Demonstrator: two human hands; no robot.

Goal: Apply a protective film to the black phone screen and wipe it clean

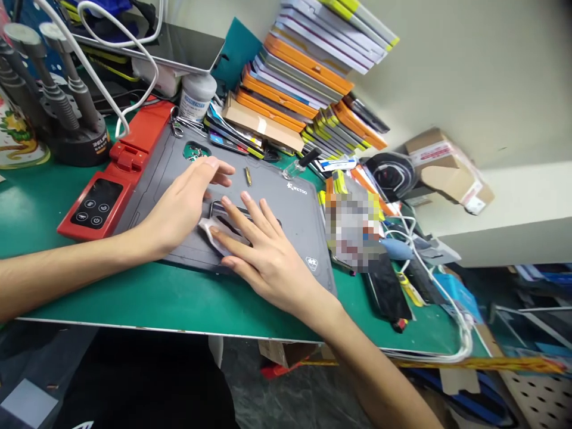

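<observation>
A dark phone (217, 208) lies on the grey work mat, largely covered by my right hand (272, 253). That hand is spread flat, fingers apart, over the phone and a crumpled white wipe (208, 229). The index or middle fingertip appears to rest on the wipe's edge. At the phone's left end is my left hand (190, 193), loosely curved with its fingers partly apart and no object visible in it. Whether it touches the phone is hidden. Just beyond the fingers, a small brass-coloured screwdriver bit or tip (248, 176) lies on the work mat (286, 208).
Left of the mat stands a red device with a touch panel (96, 202). Tweezers (190, 124), a white jar (196, 98) and stacked boxes (295, 71) line the back. A small glass bottle (295, 168) stands behind; cables (460, 322) and tools crowd the right.
</observation>
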